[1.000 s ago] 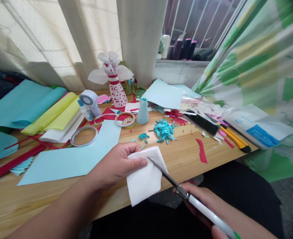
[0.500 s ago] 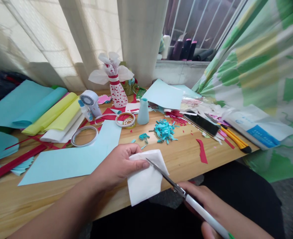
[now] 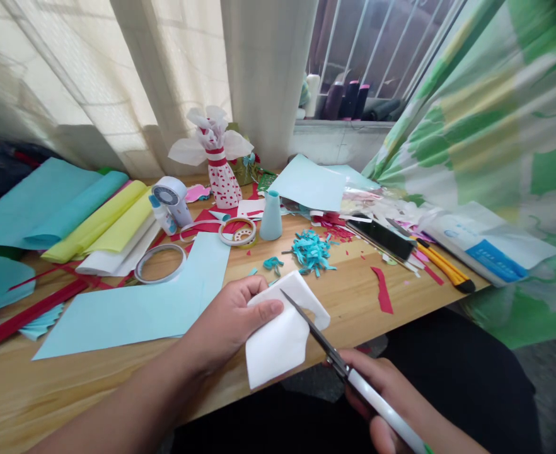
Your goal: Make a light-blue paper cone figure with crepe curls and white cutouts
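My left hand pinches a folded white paper over the front edge of the wooden table, thumb on top. My right hand is closed round the white handles of a pair of scissors. Their blades lie across the paper, cutting into its upper right part. A cut flap curls away on the right of the blades. A large light blue sheet lies flat just left of my left hand.
Rolled blue and yellow papers, tape rings, a tape dispenser, a small blue cone, blue paper shreds, a dotted paper figure, a yellow craft knife and red scraps litter the table. Curtains hang behind.
The scissors have cut further into the white paper, and a flap has now separated and curled up on the right. Both hands have shifted slightly.
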`<state>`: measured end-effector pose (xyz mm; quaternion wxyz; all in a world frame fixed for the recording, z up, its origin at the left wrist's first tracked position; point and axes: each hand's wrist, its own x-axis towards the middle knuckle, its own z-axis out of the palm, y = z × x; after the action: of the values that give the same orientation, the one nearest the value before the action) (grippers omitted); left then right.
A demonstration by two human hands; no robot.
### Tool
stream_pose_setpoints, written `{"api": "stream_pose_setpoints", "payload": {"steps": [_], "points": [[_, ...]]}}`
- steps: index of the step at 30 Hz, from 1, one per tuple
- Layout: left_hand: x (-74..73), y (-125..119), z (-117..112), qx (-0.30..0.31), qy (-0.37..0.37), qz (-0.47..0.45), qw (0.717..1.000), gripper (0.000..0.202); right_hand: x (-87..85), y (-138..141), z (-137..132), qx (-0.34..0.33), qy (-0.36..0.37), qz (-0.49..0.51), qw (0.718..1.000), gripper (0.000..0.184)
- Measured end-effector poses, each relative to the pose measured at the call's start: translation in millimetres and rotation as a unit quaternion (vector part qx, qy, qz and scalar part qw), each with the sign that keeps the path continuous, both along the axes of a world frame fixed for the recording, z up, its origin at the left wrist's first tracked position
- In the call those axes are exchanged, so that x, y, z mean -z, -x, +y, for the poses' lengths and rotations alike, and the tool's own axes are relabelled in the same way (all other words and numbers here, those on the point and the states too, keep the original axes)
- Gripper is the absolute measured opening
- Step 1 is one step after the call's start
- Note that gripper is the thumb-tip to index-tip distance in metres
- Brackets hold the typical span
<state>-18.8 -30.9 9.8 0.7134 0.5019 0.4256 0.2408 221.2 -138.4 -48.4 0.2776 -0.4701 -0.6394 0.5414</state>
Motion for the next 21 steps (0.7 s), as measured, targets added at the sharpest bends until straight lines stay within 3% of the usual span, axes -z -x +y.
{"api": "stream_pose_setpoints", "payload": {"steps": [5,10,14,17,21], "points": [[-0.1,-3,-4,-0.014,0.034,-0.04,0.999,0.034,0.9,8,-4,-0.009,0.013,0.038,0.999,0.089],[0.4,-6,-6,-0.004,0.069,-0.067,0.995,0.033,0.3,15,-3,0.026,-0.009,0.039,0.999,0.095],[3.9,-8,-7,0.026,0.029,-0.072,0.997,0.031,-2.1,17,1,-0.009,-0.016,0.029,0.999,0.097],[4.8,-8,-9,0.033,-0.008,-0.068,0.997,0.031,-4.9,20,2,0.004,-0.032,0.026,0.999,0.101],[0.1,-9,-11,0.068,-0.011,-0.055,0.996,0.034,-8.1,24,3,-0.007,-0.036,0.024,0.999,0.103]]}}
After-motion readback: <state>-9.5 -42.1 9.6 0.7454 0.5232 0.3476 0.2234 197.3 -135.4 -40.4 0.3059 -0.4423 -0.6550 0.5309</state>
